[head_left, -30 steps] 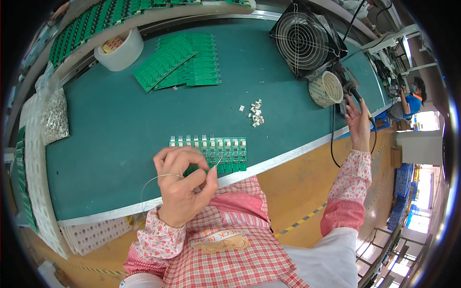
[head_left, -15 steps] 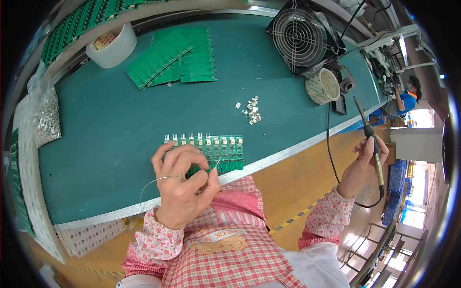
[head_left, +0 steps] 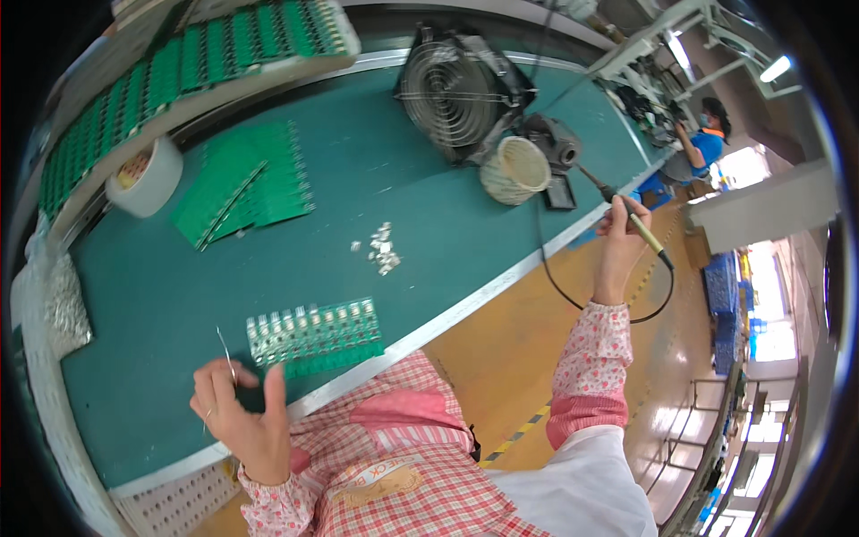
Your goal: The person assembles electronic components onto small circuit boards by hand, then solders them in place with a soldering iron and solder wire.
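My right hand is wrapped round the handle of a soldering iron. The iron's tip points up and left, close to the dark iron holder. Below the left end of a green circuit board panel is my left hand, thumb held apart from the curled fingers. A thin solder wire runs through those fingers and sticks up above them. White connectors line the panel's far edge. Farther off lies a small heap of loose white connectors.
Green boards lie stacked beyond, near a tape roll. A fan and a tape-wrapped cup stand at the back. A bag of small metallic parts is at left, a board-filled rack above. A co-worker sits far right.
My left hand has moved left off the board panel, its thumb spreading away. My right hand has carried the soldering iron up toward its holder. The whole view has shifted and tilted.
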Available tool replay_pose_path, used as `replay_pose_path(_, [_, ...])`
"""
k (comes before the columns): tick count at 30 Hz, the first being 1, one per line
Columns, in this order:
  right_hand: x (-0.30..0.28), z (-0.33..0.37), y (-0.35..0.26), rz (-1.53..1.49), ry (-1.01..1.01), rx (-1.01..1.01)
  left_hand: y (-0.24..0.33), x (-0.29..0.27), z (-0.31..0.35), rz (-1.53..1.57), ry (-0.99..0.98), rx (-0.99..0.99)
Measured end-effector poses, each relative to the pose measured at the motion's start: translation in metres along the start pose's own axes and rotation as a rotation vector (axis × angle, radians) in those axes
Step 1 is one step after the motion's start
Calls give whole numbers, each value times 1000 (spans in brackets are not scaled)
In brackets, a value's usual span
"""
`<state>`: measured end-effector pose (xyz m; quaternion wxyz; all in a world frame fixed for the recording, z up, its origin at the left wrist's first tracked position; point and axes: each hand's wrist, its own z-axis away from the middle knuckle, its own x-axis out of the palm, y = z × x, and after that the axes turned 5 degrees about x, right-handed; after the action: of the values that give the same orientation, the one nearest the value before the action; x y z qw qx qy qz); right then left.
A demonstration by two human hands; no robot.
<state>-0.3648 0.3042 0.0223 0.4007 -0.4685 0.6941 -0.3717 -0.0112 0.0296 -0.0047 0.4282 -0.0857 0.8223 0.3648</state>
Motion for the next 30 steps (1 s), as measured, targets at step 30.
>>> replay_pose_path(30, [109,152,-87,237,-1327,95,-1,4,-19,-13,-99,-80])
